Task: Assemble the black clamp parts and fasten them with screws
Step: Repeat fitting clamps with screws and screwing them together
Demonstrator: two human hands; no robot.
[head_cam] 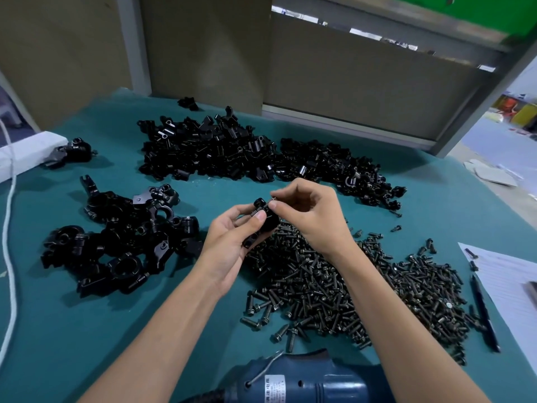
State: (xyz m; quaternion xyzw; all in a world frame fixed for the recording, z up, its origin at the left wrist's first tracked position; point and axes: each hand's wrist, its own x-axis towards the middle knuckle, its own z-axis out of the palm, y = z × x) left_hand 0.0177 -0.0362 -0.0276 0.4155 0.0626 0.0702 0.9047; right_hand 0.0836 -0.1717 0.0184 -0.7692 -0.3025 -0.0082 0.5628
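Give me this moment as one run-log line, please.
phase: screw insertion | left hand: grips clamp | right hand: pinches screw at clamp top | screw pile: under hands | blue tool: untouched, near edge

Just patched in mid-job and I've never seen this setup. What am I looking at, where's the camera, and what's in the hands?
There is no machine: a person works with bare hands, and the camera sits on their head, looking down. The left hand holds a black clamp part; the right hand pinches what looks like a screw at its top. On the green table lie a screw pile, loose clamp pieces at the back, bigger clamps on the left, and a blue power tool nearest the person.
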